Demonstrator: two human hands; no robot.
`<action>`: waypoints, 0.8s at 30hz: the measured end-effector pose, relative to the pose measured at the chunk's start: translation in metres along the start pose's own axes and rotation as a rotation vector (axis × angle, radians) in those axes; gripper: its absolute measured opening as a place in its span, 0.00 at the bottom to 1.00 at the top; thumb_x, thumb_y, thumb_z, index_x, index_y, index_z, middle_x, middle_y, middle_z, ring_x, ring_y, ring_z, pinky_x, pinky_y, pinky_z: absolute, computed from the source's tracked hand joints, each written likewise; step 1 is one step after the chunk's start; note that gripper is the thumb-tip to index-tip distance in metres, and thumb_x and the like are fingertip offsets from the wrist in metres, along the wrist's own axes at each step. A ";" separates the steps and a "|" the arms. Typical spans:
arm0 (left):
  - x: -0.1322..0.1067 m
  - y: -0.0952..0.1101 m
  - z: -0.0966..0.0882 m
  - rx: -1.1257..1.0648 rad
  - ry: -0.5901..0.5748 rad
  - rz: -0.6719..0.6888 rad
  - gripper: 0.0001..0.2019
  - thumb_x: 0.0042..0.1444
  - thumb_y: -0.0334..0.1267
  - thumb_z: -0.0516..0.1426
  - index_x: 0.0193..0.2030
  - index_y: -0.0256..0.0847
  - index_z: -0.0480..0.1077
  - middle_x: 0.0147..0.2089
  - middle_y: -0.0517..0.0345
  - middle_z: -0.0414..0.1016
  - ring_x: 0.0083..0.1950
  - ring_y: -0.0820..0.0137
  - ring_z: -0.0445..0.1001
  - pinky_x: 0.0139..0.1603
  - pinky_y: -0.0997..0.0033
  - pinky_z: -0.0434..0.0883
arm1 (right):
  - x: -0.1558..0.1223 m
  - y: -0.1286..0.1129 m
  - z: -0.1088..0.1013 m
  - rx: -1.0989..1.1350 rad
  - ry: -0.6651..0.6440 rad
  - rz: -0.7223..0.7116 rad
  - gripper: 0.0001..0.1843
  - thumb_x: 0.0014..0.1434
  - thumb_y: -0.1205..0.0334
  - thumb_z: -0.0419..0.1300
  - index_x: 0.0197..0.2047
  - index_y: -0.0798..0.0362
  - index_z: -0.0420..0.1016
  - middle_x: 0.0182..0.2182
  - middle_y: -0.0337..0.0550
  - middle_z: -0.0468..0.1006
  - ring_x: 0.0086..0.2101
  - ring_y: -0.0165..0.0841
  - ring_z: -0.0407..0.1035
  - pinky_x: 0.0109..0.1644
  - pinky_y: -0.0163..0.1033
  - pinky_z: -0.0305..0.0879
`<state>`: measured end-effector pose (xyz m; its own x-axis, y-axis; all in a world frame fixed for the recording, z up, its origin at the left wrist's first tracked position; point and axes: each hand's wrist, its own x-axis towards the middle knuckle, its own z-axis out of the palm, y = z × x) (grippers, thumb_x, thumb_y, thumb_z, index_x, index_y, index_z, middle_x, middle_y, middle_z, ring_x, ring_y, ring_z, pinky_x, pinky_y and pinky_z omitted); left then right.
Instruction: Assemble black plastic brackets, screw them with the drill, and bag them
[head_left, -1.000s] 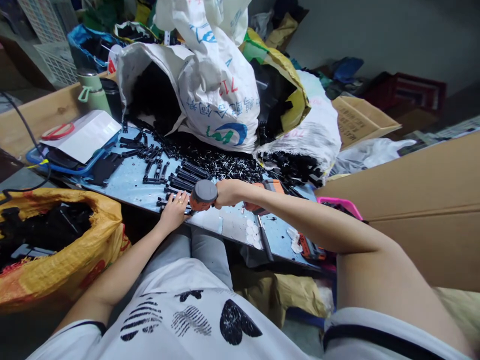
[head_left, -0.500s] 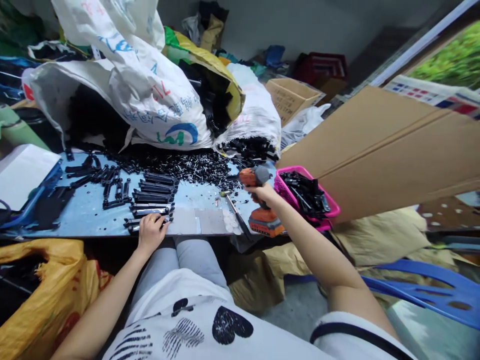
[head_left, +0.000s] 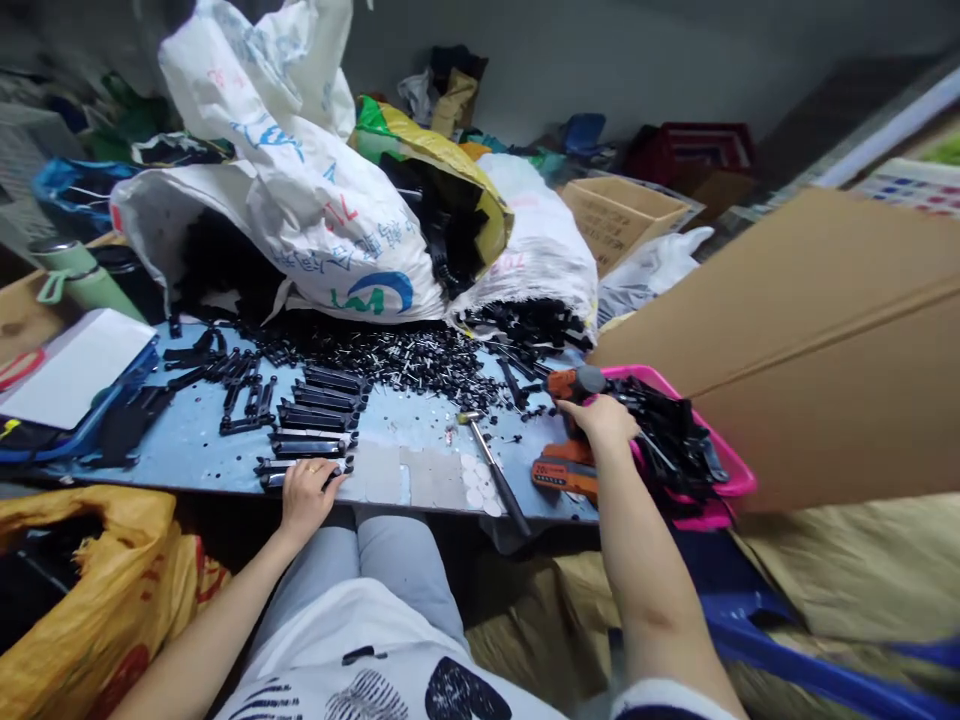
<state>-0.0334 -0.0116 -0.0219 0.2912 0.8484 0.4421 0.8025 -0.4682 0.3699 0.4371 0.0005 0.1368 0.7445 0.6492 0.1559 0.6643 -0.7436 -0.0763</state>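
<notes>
My right hand (head_left: 606, 422) is closed around the grip of an orange and grey cordless drill (head_left: 564, 470), held beside the pink basket (head_left: 731, 470) of black parts. My left hand (head_left: 309, 492) has its fingers bent over the nearest black bar-shaped part (head_left: 273, 479) at the table's front edge. Behind that part, more black bars (head_left: 319, 415) lie side by side in a row. Between my hands, a hammer (head_left: 491, 465) rests with its dark handle over the edge, next to flat grey pads (head_left: 431, 478).
Small black screws or pins (head_left: 420, 355) are heaped at the back of the blue table (head_left: 409, 415), before white sacks (head_left: 352, 235) of black parts. A large cardboard sheet (head_left: 817, 340) stands right. A yellow sack (head_left: 127, 600) is at lower left; a green bottle (head_left: 82, 275) stands behind a white board (head_left: 82, 365).
My right hand has carried the drill to the right, closer to the pink basket. My left hand stays at the front black bar. The camera view has shifted slightly.
</notes>
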 end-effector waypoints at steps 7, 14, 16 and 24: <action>0.002 0.005 0.000 -0.054 -0.048 -0.042 0.13 0.61 0.44 0.51 0.42 0.41 0.74 0.41 0.50 0.76 0.46 0.62 0.71 0.49 0.59 0.64 | -0.075 -0.150 0.027 0.308 0.068 -0.720 0.21 0.63 0.54 0.47 0.51 0.58 0.70 0.48 0.58 0.72 0.50 0.42 0.63 0.55 0.44 0.56; -0.016 0.017 -0.043 -0.321 0.084 -0.266 0.15 0.60 0.42 0.50 0.49 0.41 0.70 0.49 0.48 0.72 0.54 0.60 0.68 0.57 0.56 0.63 | -0.146 -0.328 0.078 0.180 -0.461 -1.275 0.22 0.55 0.69 0.55 0.54 0.58 0.67 0.49 0.54 0.71 0.52 0.41 0.63 0.55 0.39 0.56; -0.029 0.015 -0.051 -0.544 0.040 -0.450 0.12 0.59 0.45 0.51 0.40 0.42 0.72 0.40 0.50 0.74 0.45 0.63 0.72 0.49 0.62 0.68 | -0.141 -0.341 0.081 0.182 -0.498 -1.307 0.23 0.54 0.69 0.57 0.54 0.59 0.67 0.49 0.54 0.72 0.50 0.40 0.65 0.54 0.38 0.58; -0.044 0.017 -0.033 -1.193 0.006 -1.424 0.34 0.50 0.59 0.57 0.58 0.42 0.58 0.55 0.41 0.67 0.47 0.61 0.75 0.36 0.64 0.73 | -0.132 -0.358 0.085 0.314 -1.027 -1.209 0.51 0.41 0.44 0.68 0.64 0.56 0.58 0.59 0.54 0.64 0.55 0.42 0.63 0.59 0.41 0.58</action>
<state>-0.0500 -0.0648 -0.0086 -0.1936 0.7096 -0.6774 -0.3361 0.6007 0.7254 0.1067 0.1954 0.0596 -0.5551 0.7240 -0.4095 0.7555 0.2329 -0.6123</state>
